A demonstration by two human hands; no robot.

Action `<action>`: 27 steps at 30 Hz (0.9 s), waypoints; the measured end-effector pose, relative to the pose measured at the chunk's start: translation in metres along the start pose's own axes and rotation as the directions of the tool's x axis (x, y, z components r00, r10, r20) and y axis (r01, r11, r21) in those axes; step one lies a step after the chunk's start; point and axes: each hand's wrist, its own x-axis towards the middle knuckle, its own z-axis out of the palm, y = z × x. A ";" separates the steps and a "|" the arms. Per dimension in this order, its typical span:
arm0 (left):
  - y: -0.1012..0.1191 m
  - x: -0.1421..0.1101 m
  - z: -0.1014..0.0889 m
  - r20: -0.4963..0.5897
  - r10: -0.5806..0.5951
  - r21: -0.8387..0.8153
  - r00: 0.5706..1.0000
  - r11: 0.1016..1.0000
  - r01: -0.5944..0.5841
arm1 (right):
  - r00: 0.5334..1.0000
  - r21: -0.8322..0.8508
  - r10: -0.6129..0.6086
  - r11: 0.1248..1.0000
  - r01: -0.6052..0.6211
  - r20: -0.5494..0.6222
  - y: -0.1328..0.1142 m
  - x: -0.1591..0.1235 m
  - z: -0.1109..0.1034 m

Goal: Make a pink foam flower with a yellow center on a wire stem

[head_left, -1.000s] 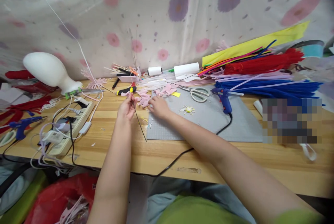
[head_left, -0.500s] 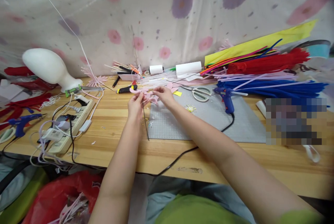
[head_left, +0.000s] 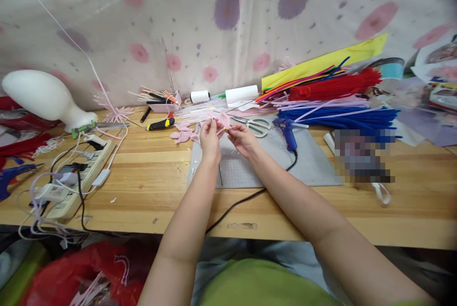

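Observation:
My left hand [head_left: 210,140] is closed in a pinch on a thin black wire [head_left: 220,175], which slants down over the grey cutting mat [head_left: 307,170]. Close beside it, my right hand [head_left: 243,140] pinches at a small pink petal-like piece [head_left: 221,133] between the two hands; fingers hide part of it. Just behind the fingertips is more pink material [head_left: 224,119]; whether it is held or lying there I cannot tell. Left of my left hand, several pink pieces [head_left: 183,133] lie in a loose pile. Scissors [head_left: 257,127] rest behind my right hand.
A blue glue gun [head_left: 287,134] lies on the mat, its black cord running under my right arm. Blue pipe cleaners [head_left: 342,120] and red ones [head_left: 335,84] are bundled at back right. At left are a yellow-black cutter [head_left: 160,124], a power strip [head_left: 82,182] and a white foam head [head_left: 46,92].
Both hands have moved right, from the pink pile to over the mat, and come together. The black wire has stayed in my left hand. The view has shifted to the right.

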 end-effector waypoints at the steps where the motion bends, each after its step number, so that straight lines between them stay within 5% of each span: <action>1: 0.000 0.000 0.006 0.006 -0.004 -0.004 1.000 1.000 0.004 | 1.000 0.030 -0.003 1.000 0.004 -0.017 -0.004 0.001 0.000; 8: 0.004 -0.002 0.042 0.107 0.074 -0.047 0.991 0.997 -0.069 | 0.994 0.172 -0.092 0.980 0.102 -0.068 -0.042 0.004 0.021; 16: -0.017 -0.015 0.046 0.079 0.199 -0.037 0.977 0.980 -0.197 | 0.956 0.074 -0.271 0.957 0.280 -0.113 -0.034 -0.001 0.031; 27: 0.004 -0.016 0.049 0.034 0.056 -0.111 0.998 0.993 -0.051 | 0.885 -0.192 -0.451 0.884 0.426 -0.116 -0.031 -0.005 0.045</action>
